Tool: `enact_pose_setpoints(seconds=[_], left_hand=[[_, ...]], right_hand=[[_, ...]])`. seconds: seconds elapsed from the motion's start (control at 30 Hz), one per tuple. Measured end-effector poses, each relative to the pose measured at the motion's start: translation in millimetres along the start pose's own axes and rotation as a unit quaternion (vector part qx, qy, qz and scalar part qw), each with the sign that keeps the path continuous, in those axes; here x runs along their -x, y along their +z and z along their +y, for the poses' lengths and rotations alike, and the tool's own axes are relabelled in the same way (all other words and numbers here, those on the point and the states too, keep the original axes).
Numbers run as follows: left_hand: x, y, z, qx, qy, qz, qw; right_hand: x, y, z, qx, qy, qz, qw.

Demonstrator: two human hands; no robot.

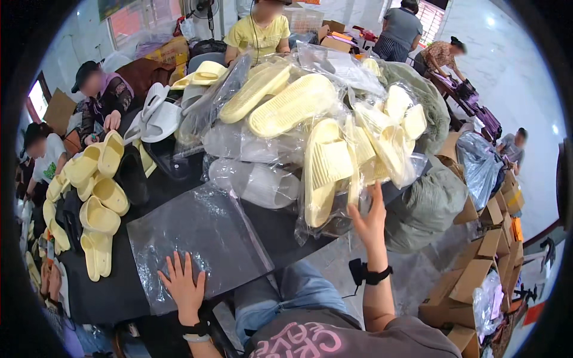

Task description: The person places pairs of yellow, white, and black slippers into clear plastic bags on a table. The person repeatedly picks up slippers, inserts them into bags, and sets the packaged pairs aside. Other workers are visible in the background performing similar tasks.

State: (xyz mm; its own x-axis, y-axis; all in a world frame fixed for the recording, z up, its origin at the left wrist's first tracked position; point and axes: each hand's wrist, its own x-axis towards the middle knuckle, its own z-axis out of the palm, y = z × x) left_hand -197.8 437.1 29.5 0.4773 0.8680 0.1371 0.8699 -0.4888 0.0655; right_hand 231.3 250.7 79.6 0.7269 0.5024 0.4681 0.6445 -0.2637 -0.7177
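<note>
Pale-yellow ribbed foam slippers in clear plastic bags (325, 164) lie heaped on the black counter (113, 286), right hand (370, 218) reaching them with spread grip, left hand (182, 283) spread flat on an empty clear bag (197, 244); loose slippers (98, 206) remain unbagged.

The room is bright, with a pale shiny floor (513, 71) that catches the light. Windows (128, 21) with red frames sit in the far wall. A black fan (200, 9) stands near them. Brown cardboard boxes (477, 262) pile up on the right. The surface (107, 292) is dark.
</note>
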Motion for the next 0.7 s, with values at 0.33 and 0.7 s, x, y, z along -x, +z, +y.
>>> enact_pose_setpoints(seconds=[0.33, 0.7], left_hand=[[-3, -9, 2, 0.004, -0.018, -0.044, 0.999], [-3, -4, -2, 0.011, 0.000, -0.007, 1.000]], right_hand=[[-1, 35, 12, -0.150, 0.033, 0.054, 0.987], [34, -1, -9, -0.183, -0.177, 0.195, 0.947]])
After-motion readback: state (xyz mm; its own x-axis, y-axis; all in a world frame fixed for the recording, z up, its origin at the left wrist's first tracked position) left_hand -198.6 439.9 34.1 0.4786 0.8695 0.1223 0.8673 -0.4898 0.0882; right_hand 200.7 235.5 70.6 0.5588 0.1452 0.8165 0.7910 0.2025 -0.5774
